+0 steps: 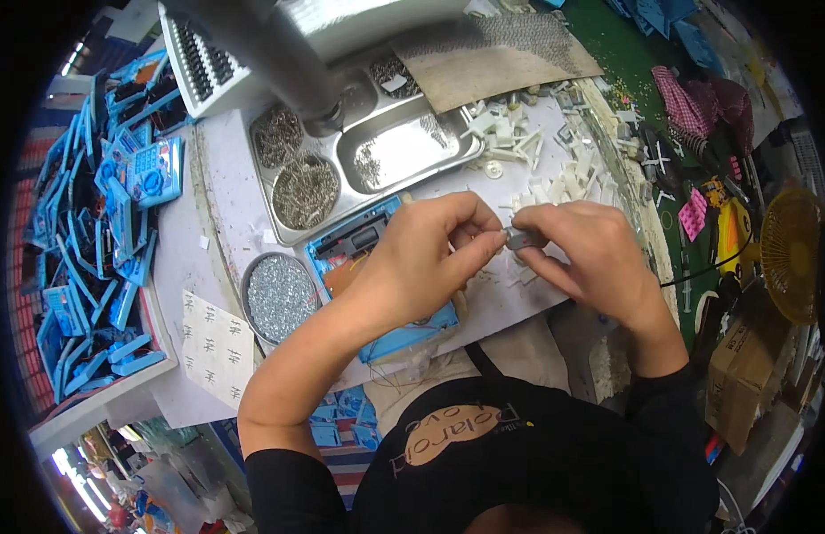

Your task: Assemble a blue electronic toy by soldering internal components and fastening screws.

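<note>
My right hand is closed, pinching a small grey plastic part between thumb and fingers. From the other side, my left hand meets it with thumb and forefinger pressed together at the part's left end. Whether a tiny piece sits between those left fingertips is too small to tell. Below my left hand and wrist lies an opened blue plastic housing, with a black piece and wires inside it. My left forearm hides much of the housing.
A metal tray holds small springs and other metal bits. Left of the housing stands a round bowl of screws. White plastic pieces are heaped at the right, beside a cardboard sheet. Blue housings fill a box at far left.
</note>
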`<state>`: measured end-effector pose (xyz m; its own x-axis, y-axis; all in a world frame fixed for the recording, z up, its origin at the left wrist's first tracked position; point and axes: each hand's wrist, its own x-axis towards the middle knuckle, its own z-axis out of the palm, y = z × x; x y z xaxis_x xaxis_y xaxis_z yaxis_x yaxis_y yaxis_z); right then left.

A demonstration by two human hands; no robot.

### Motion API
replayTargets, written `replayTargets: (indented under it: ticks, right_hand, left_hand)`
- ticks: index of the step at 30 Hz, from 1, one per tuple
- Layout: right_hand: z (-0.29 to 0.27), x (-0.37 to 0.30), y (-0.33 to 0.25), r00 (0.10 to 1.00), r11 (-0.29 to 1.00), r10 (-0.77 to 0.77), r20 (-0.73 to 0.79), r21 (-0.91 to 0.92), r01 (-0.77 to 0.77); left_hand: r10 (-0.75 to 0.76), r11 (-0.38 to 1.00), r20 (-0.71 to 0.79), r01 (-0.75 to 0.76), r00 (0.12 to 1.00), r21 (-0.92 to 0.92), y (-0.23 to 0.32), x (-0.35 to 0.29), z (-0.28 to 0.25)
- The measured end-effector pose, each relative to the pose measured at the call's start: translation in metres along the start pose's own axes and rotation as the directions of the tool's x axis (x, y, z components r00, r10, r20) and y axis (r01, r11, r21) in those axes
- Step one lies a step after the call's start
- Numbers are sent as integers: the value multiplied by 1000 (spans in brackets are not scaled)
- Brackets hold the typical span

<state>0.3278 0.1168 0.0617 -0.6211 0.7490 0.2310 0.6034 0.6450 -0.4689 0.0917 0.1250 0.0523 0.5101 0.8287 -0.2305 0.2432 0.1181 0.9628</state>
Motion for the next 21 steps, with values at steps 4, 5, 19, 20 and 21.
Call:
replayTargets:
  ticks: [4, 5, 19, 20, 21]
  right_hand:
    - [33, -18, -1, 937, 602, 336, -99, 788, -133]
    - [40, -22, -4, 910, 529, 398, -119, 840, -122]
    - [41, -50, 25, 761, 377, 614, -208, 925, -51]
    - [41, -54, 27, 759, 370, 621, -198, 927, -61]
    - [42, -56, 28, 756, 362, 627, -187, 929, -71]
  left_hand:
    - [-86, 978, 15, 87, 996, -188, 5, 4, 1]
    - [-16, 978, -7, 15, 1000, -208, 0, 11, 8]
    - [338, 508, -432, 224, 836, 832, -18, 234, -60]
    - [337, 491, -431, 234, 837, 839, -18, 239, -59]
    - [337, 474, -431, 245, 837, 846, -19, 242, -59]
